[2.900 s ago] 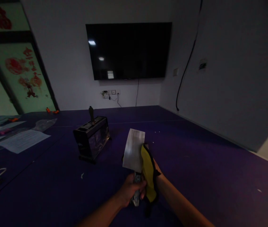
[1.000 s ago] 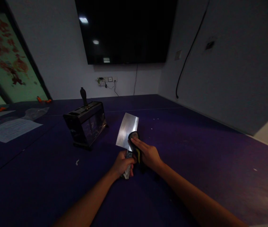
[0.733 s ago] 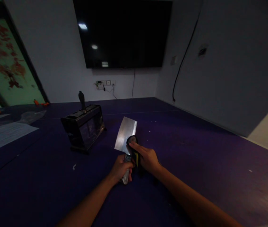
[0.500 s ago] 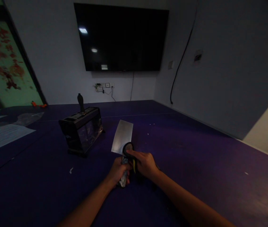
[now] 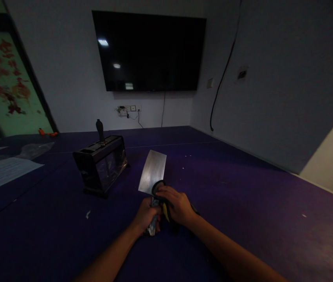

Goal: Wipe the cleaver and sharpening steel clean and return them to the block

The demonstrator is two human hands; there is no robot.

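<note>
A cleaver [image 5: 152, 170] with a broad, plain metal blade points away from me over the purple table. My left hand [image 5: 146, 215] is closed around its handle [image 5: 152, 228], which looks grey and patchy, perhaps wrapped. My right hand [image 5: 178, 204] grips a black-and-yellow tool [image 5: 158, 186] with a rounded, dark-rimmed end. That end overlaps the near right corner of the blade, by the handle; whether it touches the metal I cannot tell. The fingers hide most of the tool's body, so its kind is unclear.
Left of the blade stands a black knife block [image 5: 101, 166] with clear sides and one black-handled knife [image 5: 99, 131] in it. Printed paper [image 5: 8, 172] and clear plastic [image 5: 35, 150] lie at far left. White scraps [image 5: 88, 214] dot the table [image 5: 227, 196]. A television [image 5: 154, 51] hangs behind.
My right hand and the black-and-yellow tool have shifted slightly, and the fingers now curl more over it. The left hand keeps its hold on the cleaver. The view has tilted slightly.
</note>
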